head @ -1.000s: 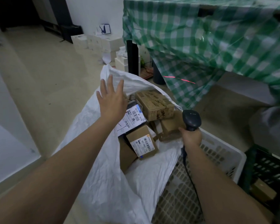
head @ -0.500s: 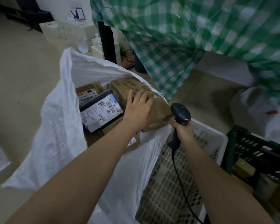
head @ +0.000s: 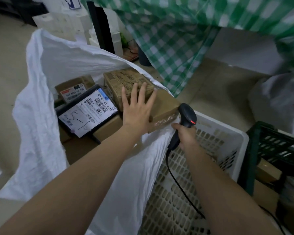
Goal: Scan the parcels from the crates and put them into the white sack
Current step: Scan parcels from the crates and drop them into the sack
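Observation:
The white sack (head: 41, 119) stands open on the floor with several parcels inside. My left hand (head: 137, 107) lies flat, fingers spread, on a plain brown box (head: 165, 106) at the sack's right rim. Behind it sits a printed brown box (head: 119, 80). A black parcel with a white label (head: 88, 111) lies to the left, beside a small labelled carton (head: 73, 89). My right hand (head: 185, 134) grips the black barcode scanner (head: 187, 117), held just right of the brown box, over the white crate (head: 227, 141). Its cable hangs down.
A dark green crate (head: 278, 146) holding brown boxes stands right of the white crate. A green checked cloth (head: 185, 31) hangs over a table above. White boxes (head: 71, 21) are stacked on the floor at the back. A white bag (head: 278, 99) lies far right.
My left hand dropped from the air onto the brown box in the sack and now rests flat with fingers spread. The view swung right; the scanner hand stays by the sack's rim.

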A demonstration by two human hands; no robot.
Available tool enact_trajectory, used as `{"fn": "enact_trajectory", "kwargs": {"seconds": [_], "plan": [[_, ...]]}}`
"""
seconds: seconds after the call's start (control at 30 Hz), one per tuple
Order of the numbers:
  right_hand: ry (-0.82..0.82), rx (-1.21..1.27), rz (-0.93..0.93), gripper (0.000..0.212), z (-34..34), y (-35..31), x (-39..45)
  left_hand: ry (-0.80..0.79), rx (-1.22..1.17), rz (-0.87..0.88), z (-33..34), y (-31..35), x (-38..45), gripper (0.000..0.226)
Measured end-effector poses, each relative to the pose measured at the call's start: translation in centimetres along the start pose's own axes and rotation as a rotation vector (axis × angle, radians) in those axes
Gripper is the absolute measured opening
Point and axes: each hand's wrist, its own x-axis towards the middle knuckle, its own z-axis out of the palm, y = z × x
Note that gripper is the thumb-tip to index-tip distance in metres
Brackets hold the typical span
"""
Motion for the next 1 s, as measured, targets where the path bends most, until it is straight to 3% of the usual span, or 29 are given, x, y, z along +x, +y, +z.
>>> {"fn": "enact_trajectory", "kwargs": {"seconds": [0.2, 0.37, 0.47, 0.57, 0.67, 0.73, 0.8, 0.87, 1.0], "plan": [[0.103, -0.077, -0.225, 0.051, 0.1, -1.8, -1.4, 0.008, -0.024, -0.027, -0.5, -0.9, -0.5, 0.101], [0.047, -0.102, -0.42, 0.041, 0.8, -7.6, -6.2, -0.072, -0.06, -0.04, -3.7, -3.3, -1.4, 0.105], [0.011, -0.248, -0.578, 0.029, 2.5, -10.5, -10.2, -0.043, -0.131, -0.064, -7.4, -5.6, -1.7, 0.089], [-0.007, -0.351, -0.633, 0.03, 4.2, -12.2, -14.2, 0.093, -0.069, -0.116, -11.4, -9.2, -3.0, 0.062], [-0.027, -0.455, -0.67, 0.031, 6.1, -13.1, -17.8, 0.275, -0.097, -0.308, -14.5, -14.5, -5.4, 0.061], [-0.027, -0.465, -0.68, 0.031, 7.7, -13.5, -20.1, 0.199, -0.156, -0.492, -15.8, -18.5, -7.6, 0.083], [-0.044, -0.444, -0.685, 0.032, 9.2, -13.6, -22.1, 0.102, -0.315, -0.642, -16.4, -21.8, -9.7, 0.088], [-0.067, -0.454, -0.707, 0.031, 10.8, -13.5, -23.7, 0.024, -0.531, -0.721, -15.9, -24.0, -11.1, 0.073], [-0.06, -0.448, -0.722, 0.034, 13.0, -13.3, -25.4, -0.003, -0.653, -0.772, -14.0, -26.7, -12.4, 0.042]]}}
